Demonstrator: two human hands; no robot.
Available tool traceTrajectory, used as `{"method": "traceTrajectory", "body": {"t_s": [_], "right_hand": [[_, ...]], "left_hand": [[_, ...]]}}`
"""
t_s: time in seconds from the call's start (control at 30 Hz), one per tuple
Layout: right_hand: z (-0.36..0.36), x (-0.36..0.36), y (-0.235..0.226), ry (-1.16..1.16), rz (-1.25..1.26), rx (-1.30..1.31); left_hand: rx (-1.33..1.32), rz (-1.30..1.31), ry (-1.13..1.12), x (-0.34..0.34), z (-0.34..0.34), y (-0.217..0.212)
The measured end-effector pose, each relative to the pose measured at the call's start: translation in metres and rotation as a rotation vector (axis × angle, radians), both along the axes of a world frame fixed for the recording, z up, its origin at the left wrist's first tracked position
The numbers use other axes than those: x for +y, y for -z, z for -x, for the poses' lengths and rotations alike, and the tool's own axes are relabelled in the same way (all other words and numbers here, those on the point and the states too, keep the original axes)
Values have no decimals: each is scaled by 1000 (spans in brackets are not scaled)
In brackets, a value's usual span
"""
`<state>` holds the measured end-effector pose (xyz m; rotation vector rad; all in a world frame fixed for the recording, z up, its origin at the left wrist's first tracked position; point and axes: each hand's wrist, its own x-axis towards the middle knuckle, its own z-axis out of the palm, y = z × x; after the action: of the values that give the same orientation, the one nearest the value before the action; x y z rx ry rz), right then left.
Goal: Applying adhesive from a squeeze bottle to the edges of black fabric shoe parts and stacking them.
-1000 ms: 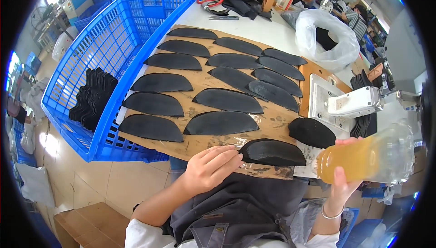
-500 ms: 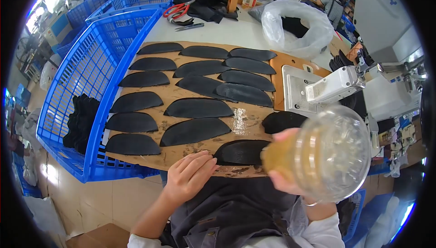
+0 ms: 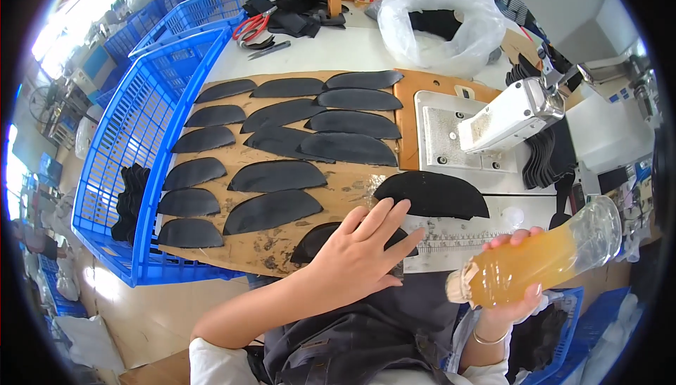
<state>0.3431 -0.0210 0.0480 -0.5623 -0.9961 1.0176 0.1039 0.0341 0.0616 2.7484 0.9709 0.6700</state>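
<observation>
My left hand [image 3: 360,255] is open with its fingers spread. Its fingertips touch the near edge of a black half-moon fabric piece [image 3: 433,193], and its palm partly covers another black piece [image 3: 315,241] at the board's front edge. In my right hand [image 3: 512,310] is a clear plastic bottle [image 3: 522,266] of amber liquid, tilted with its pale, wrapped-looking tip down to the left. Several more black half-moon pieces [image 3: 276,175] lie in rows on the brown board [image 3: 352,177], some overlapping.
A white sewing machine arm [image 3: 510,117] stands at the right over a metal plate [image 3: 440,128]. Blue crates [image 3: 144,145] line the left side. Red-handled scissors [image 3: 252,27], black scraps [image 3: 296,8] and a white plastic bag [image 3: 394,22] sit at the back. A printed ruler [image 3: 465,239] runs along the front.
My left hand has moved right and forward onto the black pieces, its fingers spreading. The bottle has gone from upended above the table's edge to a lower, leftward-pointing tilt. The view has shifted.
</observation>
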Motion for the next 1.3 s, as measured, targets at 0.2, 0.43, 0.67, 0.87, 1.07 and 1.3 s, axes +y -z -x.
{"method": "traceTrajectory", "body": {"t_s": [0.2,0.43,0.67,0.87,1.07,1.3], "right_hand": [[-4,-1,8,33,127,-20],[4,8,15,-153,142,161],[29,13,14,-356,218,246],[27,13,15,-354,224,264],[33,17,18,-521,293,277],[42,15,19,-450,403,236]], "left_hand": [[117,-41,-24,4,-9,2],[-18,-63,-69,-2,-7,1],[-208,-9,-33,1,-15,11],[-222,-57,-63,2,-16,15],[-369,75,-296,-9,-9,13],[-1127,711,-448,9,77,-27]]}}
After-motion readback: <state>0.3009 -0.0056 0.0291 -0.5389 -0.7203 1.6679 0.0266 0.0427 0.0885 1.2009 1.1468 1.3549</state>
